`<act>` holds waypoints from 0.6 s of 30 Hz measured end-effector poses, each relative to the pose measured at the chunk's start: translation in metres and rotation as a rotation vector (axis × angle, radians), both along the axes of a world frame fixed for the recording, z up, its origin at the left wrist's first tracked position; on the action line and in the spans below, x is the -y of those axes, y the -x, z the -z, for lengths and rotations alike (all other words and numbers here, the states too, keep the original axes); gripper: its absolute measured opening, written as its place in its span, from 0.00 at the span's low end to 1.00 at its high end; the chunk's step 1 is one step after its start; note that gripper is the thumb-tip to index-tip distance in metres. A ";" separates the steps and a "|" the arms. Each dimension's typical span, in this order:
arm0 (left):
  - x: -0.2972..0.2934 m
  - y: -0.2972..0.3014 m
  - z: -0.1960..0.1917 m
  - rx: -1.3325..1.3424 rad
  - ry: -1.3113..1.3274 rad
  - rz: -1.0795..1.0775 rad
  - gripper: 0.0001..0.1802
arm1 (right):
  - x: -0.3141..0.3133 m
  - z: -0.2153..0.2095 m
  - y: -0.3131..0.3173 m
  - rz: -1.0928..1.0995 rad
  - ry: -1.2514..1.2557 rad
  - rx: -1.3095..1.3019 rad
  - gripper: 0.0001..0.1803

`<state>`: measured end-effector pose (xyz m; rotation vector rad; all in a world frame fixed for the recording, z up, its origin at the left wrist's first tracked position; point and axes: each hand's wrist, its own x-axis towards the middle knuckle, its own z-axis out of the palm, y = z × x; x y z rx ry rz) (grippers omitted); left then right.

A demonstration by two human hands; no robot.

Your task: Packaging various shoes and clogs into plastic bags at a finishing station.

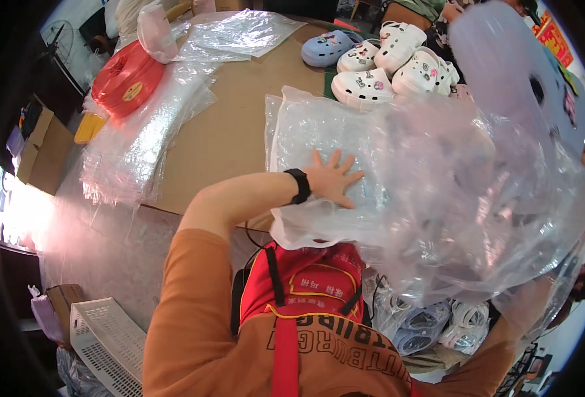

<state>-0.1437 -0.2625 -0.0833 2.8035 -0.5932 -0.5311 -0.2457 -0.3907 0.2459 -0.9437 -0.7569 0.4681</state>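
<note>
A: How do the edges run, and where is there room to move?

B: The brown, flat-topped desk has its near edge just in front of the person. A brown strip of its top shows between the flat, shiny clear plastic bags at the left, which reach past the left edge, and the whitish, flat stack of clear plastic bags in the middle.

A: And the hands?

B: The left hand lies palm down on the whitish stack, fingers spread wide, gripping nothing. The right hand's state I cannot tell; its bare forearm rises at the near right, behind plastic.

A: What's in the way there?

B: A billowing, crumpled clear plastic bag covers the stack's right part. Above it, at the far right, looms a blurred lavender foam clog, close to the camera; whether it's inside the bag I cannot tell.

A: Anything else around?

B: White foam clogs with charms stand just beyond the stack, a light-blue foam clog to their left. A round red roll of plastic twine rests on the left bags. Near left stands a white perforated plastic basket.
</note>
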 end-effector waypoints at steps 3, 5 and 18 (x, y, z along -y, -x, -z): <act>0.015 0.016 -0.056 0.301 0.121 0.006 0.46 | 0.091 0.012 -0.035 0.297 -0.099 -0.083 0.15; -0.020 0.038 -0.044 0.183 0.455 -0.140 0.45 | 0.128 0.040 -0.081 0.432 -0.168 -0.209 0.14; -0.080 0.110 -0.064 -0.548 1.944 -0.664 0.39 | -0.009 0.159 -0.035 0.178 -0.251 -0.583 0.06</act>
